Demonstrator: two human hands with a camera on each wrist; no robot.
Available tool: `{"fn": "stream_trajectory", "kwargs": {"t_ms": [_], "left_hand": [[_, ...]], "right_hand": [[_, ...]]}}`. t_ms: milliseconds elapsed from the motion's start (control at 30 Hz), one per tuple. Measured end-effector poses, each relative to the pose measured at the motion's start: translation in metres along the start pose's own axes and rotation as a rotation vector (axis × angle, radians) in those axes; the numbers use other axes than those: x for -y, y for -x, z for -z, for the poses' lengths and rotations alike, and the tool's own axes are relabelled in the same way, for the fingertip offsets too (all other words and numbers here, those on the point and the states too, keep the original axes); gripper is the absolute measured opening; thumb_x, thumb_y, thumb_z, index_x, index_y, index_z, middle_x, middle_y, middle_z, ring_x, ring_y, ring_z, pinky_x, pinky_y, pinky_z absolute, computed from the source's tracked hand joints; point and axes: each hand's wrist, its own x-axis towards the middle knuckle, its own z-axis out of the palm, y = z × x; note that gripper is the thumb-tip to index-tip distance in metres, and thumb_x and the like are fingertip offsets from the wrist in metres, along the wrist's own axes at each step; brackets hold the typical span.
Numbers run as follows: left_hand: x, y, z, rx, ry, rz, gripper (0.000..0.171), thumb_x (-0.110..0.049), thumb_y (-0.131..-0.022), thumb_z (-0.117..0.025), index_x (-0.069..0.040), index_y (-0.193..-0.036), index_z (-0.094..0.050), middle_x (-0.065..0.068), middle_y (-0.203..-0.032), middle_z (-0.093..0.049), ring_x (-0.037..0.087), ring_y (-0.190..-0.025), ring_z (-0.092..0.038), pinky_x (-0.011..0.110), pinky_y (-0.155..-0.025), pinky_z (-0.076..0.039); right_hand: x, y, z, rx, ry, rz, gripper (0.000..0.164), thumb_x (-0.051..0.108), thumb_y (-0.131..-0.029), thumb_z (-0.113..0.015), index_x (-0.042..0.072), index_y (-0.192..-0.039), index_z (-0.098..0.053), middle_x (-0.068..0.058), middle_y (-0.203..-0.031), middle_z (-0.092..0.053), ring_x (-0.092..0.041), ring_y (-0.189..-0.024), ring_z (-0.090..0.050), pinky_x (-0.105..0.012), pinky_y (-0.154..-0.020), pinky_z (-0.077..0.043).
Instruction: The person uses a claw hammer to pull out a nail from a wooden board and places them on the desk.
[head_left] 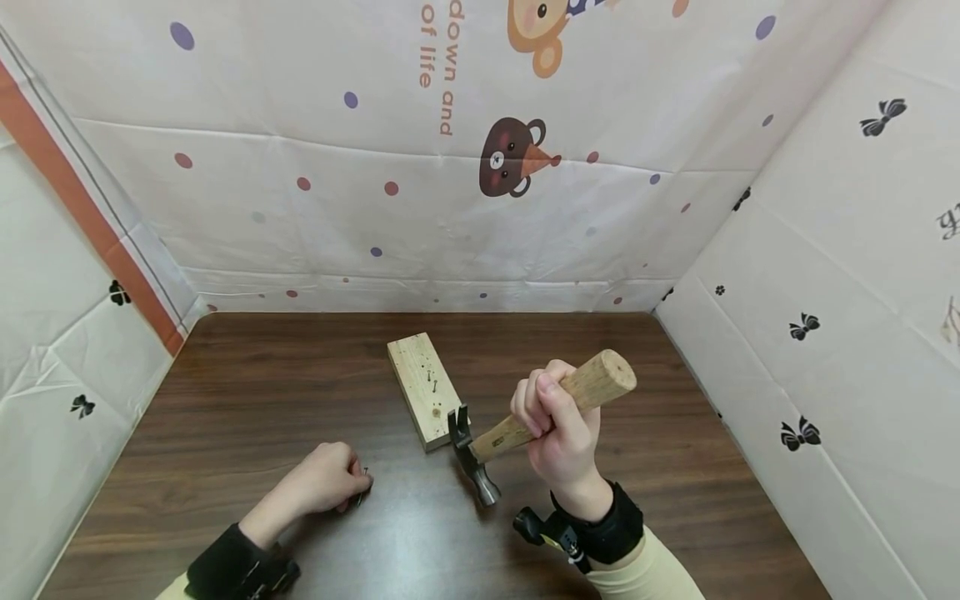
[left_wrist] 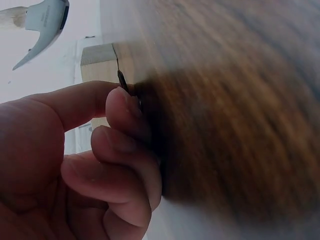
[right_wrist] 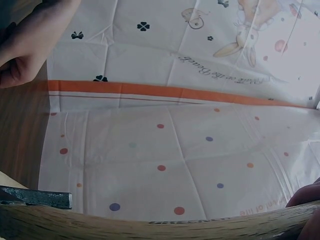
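Note:
My right hand [head_left: 558,425] grips the wooden handle of a claw hammer [head_left: 517,433], its steel head hanging low beside the near end of a pale wooden board [head_left: 412,379]. In the right wrist view the hammer handle [right_wrist: 150,228] runs along the bottom edge. Down at the tabletop, left of the board, my left hand [head_left: 326,477] pinches a thin dark nail [left_wrist: 122,81] between thumb and index finger, the other fingers curled. The fingertips cover part of the nail. A couple of nails [head_left: 434,386] stick up from the board's middle.
The board lies at a slant on a dark brown wooden table [head_left: 285,375]. White printed sheets [head_left: 300,225] hang behind the table and along both sides. A knot and small dark marks show on the board's top.

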Motion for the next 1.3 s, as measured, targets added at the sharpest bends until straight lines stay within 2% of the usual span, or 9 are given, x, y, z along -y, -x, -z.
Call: {"fn": "stream_trajectory", "kwargs": {"t_ms": [200,833,1000,1300], "left_hand": [[-0.0028,0.0004,0.0006,0.006,-0.022,0.031,0.036,-0.023,-0.095,-0.076,-0.015,-0.062,-0.063,-0.005,-0.044,-0.054,0.015,-0.046,-0.053,0.03,-0.052,-0.041],[-0.0062,0.0042,0.0029,-0.011,-0.029,0.021,0.036,-0.024,-0.095,-0.077,-0.015,-0.062,-0.063,-0.005,-0.045,-0.054,0.015,-0.046,-0.052,0.03,-0.052,-0.04],[-0.0059,0.0055,0.0024,-0.007,-0.026,0.05,0.037,-0.023,-0.095,-0.075,-0.015,-0.062,-0.063,-0.006,-0.046,-0.056,0.015,-0.045,-0.052,0.03,-0.051,-0.038],[-0.0051,0.0061,0.0009,-0.044,-0.048,0.065,0.033,-0.024,-0.093,-0.074,-0.016,-0.063,-0.062,-0.009,-0.046,-0.056,0.017,-0.048,-0.054,0.031,-0.051,-0.036]], "right_hand": [[0.0003,0.0002,-0.0003,-0.006,0.004,-0.003,0.03,-0.011,-0.099,-0.025,0.006,-0.077,-0.036,-0.001,-0.056,-0.027,-0.013,-0.043,-0.024,-0.034,-0.038,-0.018],[0.0013,0.0005,0.0,-0.012,0.009,-0.005,0.029,-0.012,-0.098,-0.024,0.006,-0.078,-0.036,-0.001,-0.057,-0.027,-0.012,-0.043,-0.024,-0.031,-0.039,-0.019],[0.0022,0.0006,-0.0009,-0.008,0.012,-0.007,0.029,-0.012,-0.099,-0.024,0.006,-0.078,-0.036,-0.001,-0.057,-0.027,-0.013,-0.043,-0.024,-0.035,-0.038,-0.017],[0.0031,0.0025,-0.0021,-0.016,0.016,-0.014,0.028,-0.011,-0.099,-0.027,0.005,-0.078,-0.035,-0.001,-0.056,-0.027,-0.014,-0.042,-0.024,-0.034,-0.038,-0.019]]}}
